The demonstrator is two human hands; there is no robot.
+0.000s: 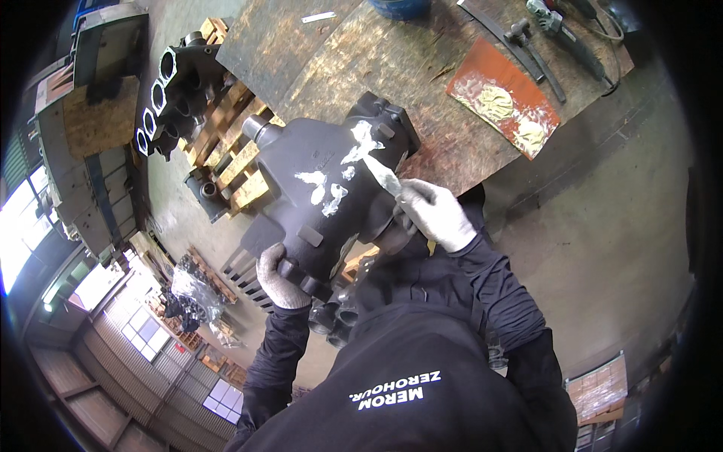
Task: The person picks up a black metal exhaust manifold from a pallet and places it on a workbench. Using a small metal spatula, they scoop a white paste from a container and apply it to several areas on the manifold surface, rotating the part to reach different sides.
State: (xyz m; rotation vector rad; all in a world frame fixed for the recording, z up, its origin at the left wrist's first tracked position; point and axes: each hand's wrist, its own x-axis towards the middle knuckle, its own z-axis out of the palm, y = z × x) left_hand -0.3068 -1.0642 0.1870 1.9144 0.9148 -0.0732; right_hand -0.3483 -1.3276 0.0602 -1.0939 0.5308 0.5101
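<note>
A large matte-black metal casting (297, 147), with a pipe stub and flanged ends, leans at the near edge of the workbench. Whitish putty patches (315, 187) are smeared on its upper face. My gloved left hand (280, 280) grips a flange at the casting's near-left end. In my gloved right hand (437, 215) is a putty knife (384, 177), its putty-coated blade pointing up and left, against or just over the smears; contact is hard to tell. To the right on the bench lies an orange-red board (471, 71) with lumps of cream putty (495, 103).
The stained workbench (324, 83) carries a blue tub (399, 7), a hammer (535, 53), a long flat bar (493, 30) and an angle grinder (565, 38) with a cord. Left of it, wooden pallets (245, 169) and another black casting (177, 98) with round openings stand on the floor.
</note>
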